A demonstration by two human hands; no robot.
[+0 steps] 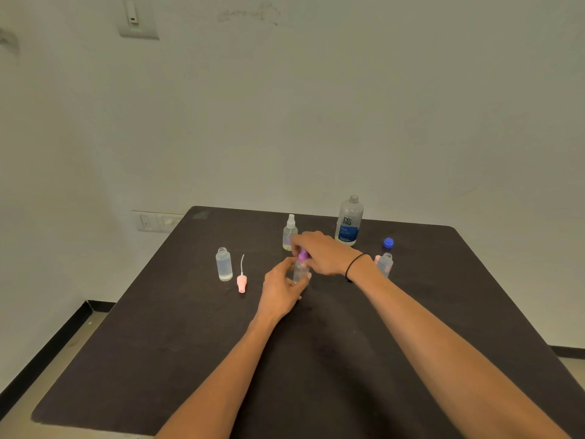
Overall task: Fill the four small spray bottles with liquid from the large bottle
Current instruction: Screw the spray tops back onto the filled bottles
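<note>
Mid-desk, the left hand [281, 293] wraps the body of a small clear spray bottle [300, 272] while the right hand [319, 251] pinches its purple spray cap [303, 255]. The bottle looks light, thin-walled plastic, likely slick if wet; best held low around the body. The black desk [316, 359] is matte, against a plain pale wall [285, 122]; the uncapped renu bottle [349, 221] stands by its far edge.

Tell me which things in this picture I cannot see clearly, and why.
Head view only:
- Purple spray cap: mostly covered by the right hand.
- Held small bottle: partly behind the left hand; fill level unclear.
- Pink piece beside the right open bottle: hidden by the wrist.
- Large bottle label: small print unreadable.
</note>
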